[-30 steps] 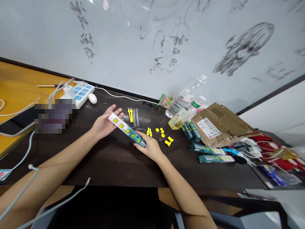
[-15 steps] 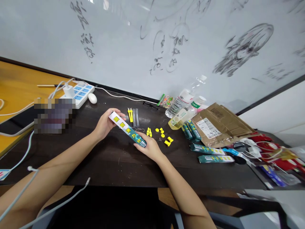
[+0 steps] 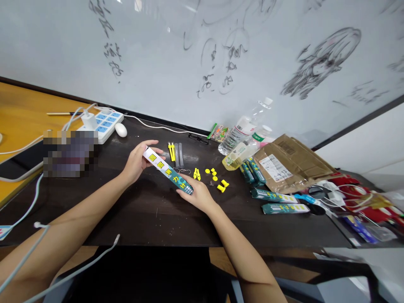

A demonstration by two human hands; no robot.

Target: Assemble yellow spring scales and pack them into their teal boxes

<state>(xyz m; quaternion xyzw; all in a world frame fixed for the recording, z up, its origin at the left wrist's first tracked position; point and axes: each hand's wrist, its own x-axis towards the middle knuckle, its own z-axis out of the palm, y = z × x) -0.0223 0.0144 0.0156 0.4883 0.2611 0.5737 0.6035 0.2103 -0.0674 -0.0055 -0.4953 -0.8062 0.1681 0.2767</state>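
A long slim cardboard box (image 3: 168, 171), white at one end and teal at the other with yellow Chinese characters, is held aslant above the dark table. My right hand (image 3: 197, 195) grips its lower teal end between thumb and fingers. At the upper white end, my left hand (image 3: 137, 162) holds the box, its fingers reaching out behind it. Just beyond the box lie yellow rod-like parts (image 3: 171, 151), clear tubes (image 3: 179, 155) and thin wire hooks (image 3: 183, 170). Small yellow pieces (image 3: 197, 174), yellow caps (image 3: 215, 178) and yellow plugs (image 3: 223, 186) are scattered to the right, beside a tiny spring (image 3: 211, 183).
Similar teal boxes (image 3: 274, 196) lie at right by a brown paper package (image 3: 290, 164). Plastic bottles (image 3: 236, 136), a snack packet (image 3: 217, 132) and glasses (image 3: 198, 138) are at the back. A power strip (image 3: 107, 124) and white mouse (image 3: 120, 130) sit at left.
The camera view has shifted very slightly. Both hands keep the box in nearly the same pose, the left fingers spread a little differently.
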